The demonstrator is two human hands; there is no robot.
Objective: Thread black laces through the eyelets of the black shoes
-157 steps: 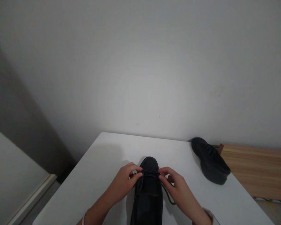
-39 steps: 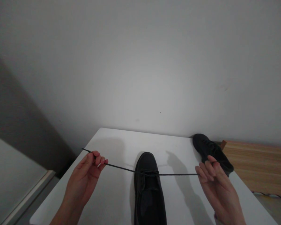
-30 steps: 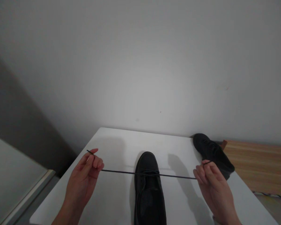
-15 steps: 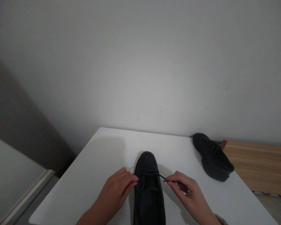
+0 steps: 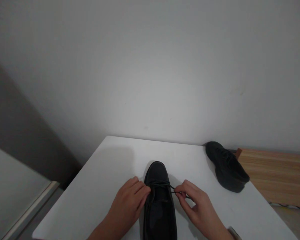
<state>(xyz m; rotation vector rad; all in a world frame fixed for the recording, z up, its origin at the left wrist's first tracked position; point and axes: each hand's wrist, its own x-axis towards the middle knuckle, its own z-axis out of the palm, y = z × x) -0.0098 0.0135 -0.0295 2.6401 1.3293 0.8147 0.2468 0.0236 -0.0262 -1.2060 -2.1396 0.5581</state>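
A second ago the hands are spread wide apart, each pulling one end of the shoelace out taut to either side. Now the left hand and the right hand are in close against the black shoe, the left fingertips at its left edge, the right ones pinching the lace just beside its right edge. The lace lies short and slack across the shoe's top.
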